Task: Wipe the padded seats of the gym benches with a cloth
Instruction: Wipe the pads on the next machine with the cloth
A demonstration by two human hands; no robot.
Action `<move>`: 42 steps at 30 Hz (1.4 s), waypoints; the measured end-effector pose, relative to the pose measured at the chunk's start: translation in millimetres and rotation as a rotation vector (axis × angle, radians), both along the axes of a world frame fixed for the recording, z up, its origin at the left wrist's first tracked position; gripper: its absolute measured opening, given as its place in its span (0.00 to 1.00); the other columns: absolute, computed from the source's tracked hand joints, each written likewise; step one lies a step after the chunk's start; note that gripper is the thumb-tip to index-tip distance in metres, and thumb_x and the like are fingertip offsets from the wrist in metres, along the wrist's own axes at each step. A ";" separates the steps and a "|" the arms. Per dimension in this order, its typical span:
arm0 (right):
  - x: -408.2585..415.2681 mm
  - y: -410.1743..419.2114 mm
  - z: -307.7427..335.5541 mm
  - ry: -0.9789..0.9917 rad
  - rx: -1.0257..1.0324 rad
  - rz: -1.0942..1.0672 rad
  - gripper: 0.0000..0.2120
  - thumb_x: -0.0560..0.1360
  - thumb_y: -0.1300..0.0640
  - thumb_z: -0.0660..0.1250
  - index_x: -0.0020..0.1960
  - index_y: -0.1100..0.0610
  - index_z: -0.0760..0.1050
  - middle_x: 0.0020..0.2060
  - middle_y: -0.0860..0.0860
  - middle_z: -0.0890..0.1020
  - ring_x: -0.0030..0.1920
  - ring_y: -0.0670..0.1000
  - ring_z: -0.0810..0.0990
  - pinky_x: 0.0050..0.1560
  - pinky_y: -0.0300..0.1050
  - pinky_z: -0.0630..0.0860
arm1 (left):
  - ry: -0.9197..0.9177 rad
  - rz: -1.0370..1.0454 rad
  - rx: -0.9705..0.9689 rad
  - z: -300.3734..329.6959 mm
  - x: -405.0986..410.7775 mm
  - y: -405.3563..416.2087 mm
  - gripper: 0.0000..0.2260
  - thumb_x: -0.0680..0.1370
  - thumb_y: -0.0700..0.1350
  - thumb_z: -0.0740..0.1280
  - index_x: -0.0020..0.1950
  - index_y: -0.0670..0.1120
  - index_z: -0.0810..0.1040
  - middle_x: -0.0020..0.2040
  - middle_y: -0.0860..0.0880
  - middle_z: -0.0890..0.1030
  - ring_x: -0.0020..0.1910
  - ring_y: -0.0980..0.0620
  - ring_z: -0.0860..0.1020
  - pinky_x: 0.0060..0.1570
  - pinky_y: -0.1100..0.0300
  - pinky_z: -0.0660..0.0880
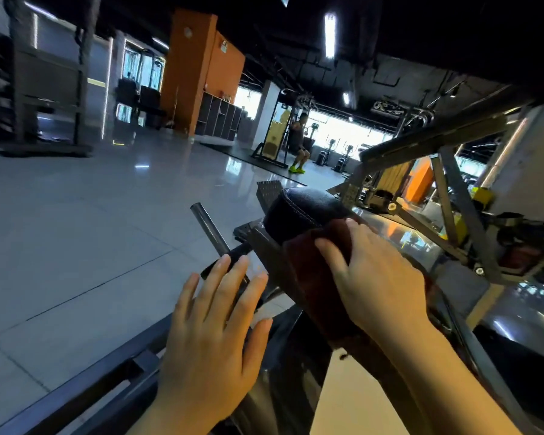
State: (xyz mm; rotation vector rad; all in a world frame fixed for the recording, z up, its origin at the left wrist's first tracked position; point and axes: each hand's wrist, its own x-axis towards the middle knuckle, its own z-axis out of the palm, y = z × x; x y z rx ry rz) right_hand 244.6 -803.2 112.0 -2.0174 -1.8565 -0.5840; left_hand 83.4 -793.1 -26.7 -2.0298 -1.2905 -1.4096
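A black padded seat (pixel 305 211) with pale stitching rises in the middle of the head view. A dark red-brown cloth (pixel 314 287) drapes over its near end and hangs down its left side. My right hand (pixel 377 277) lies flat on top of the cloth, fingers spread, pressing it on the pad. My left hand (pixel 214 334) hovers lower left with straight, spread fingers, holding nothing, just above the bench's dark frame (pixel 113 384). The part of the pad under the cloth is hidden.
A steel bar (pixel 209 227) sticks up left of the seat. A metal machine frame (pixel 453 196) with struts and bolts crowds the right. Glossy tiled floor (pixel 91 221) spreads to the left. A person (pixel 299 142) sits at a far machine beside an orange pillar (pixel 195 70).
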 end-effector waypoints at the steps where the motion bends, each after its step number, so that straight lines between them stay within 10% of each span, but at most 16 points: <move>1: -7.4 13.5 4.8 0.021 0.006 0.037 0.32 0.77 0.31 0.43 0.72 0.48 0.64 0.66 0.49 0.74 0.66 0.53 0.73 0.61 0.54 0.74 | 0.018 -0.007 0.025 0.0 0.1 -0.1 0.22 0.81 0.56 0.53 0.73 0.48 0.64 0.72 0.45 0.69 0.73 0.44 0.65 0.70 0.42 0.61; 11: -17.2 6.7 -1.6 -0.144 0.079 0.242 0.28 0.80 0.46 0.60 0.76 0.56 0.61 0.71 0.55 0.70 0.70 0.56 0.70 0.68 0.51 0.68 | -0.015 0.013 -0.084 1.8 -5.6 0.4 0.23 0.82 0.58 0.50 0.72 0.49 0.64 0.72 0.45 0.70 0.73 0.45 0.64 0.70 0.41 0.61; 17: 12.2 -4.5 -19.3 -0.237 0.203 0.209 0.27 0.72 0.53 0.72 0.68 0.61 0.73 0.62 0.60 0.79 0.59 0.62 0.80 0.56 0.59 0.78 | -0.060 0.039 -0.127 2.3 -1.7 -3.7 0.24 0.82 0.58 0.49 0.73 0.48 0.64 0.72 0.45 0.70 0.73 0.45 0.64 0.69 0.40 0.64; 24: -47.3 40.4 9.1 -0.256 0.101 0.252 0.25 0.83 0.47 0.53 0.77 0.54 0.56 0.76 0.54 0.62 0.75 0.57 0.62 0.71 0.52 0.63 | -0.066 0.033 -0.123 1.6 -0.6 -0.2 0.24 0.82 0.60 0.48 0.73 0.49 0.64 0.72 0.47 0.70 0.73 0.47 0.64 0.69 0.42 0.63; 30: -33.8 33.1 -5.1 -0.344 0.190 0.289 0.26 0.74 0.52 0.68 0.71 0.56 0.71 0.68 0.59 0.74 0.65 0.61 0.76 0.61 0.56 0.75 | -0.117 0.040 -0.136 0.2 -4.3 -2.3 0.24 0.81 0.59 0.49 0.73 0.49 0.63 0.72 0.47 0.69 0.74 0.46 0.63 0.70 0.42 0.62; 38: -1.5 22.9 -29.5 -0.714 0.228 0.342 0.29 0.78 0.47 0.52 0.75 0.58 0.63 0.76 0.59 0.61 0.77 0.58 0.56 0.73 0.61 0.55 | -0.092 0.088 -0.093 -1.5 -4.9 -3.1 0.24 0.81 0.59 0.49 0.73 0.49 0.64 0.71 0.44 0.70 0.72 0.44 0.64 0.71 0.41 0.53; 42: -45.1 59.9 -21.4 -0.802 0.210 0.274 0.30 0.78 0.44 0.50 0.65 0.64 0.75 0.65 0.60 0.76 0.72 0.60 0.67 0.73 0.61 0.55 | -0.096 0.122 -0.100 -3.6 -5.6 -0.3 0.27 0.75 0.59 0.57 0.73 0.50 0.65 0.71 0.43 0.70 0.71 0.42 0.65 0.69 0.35 0.53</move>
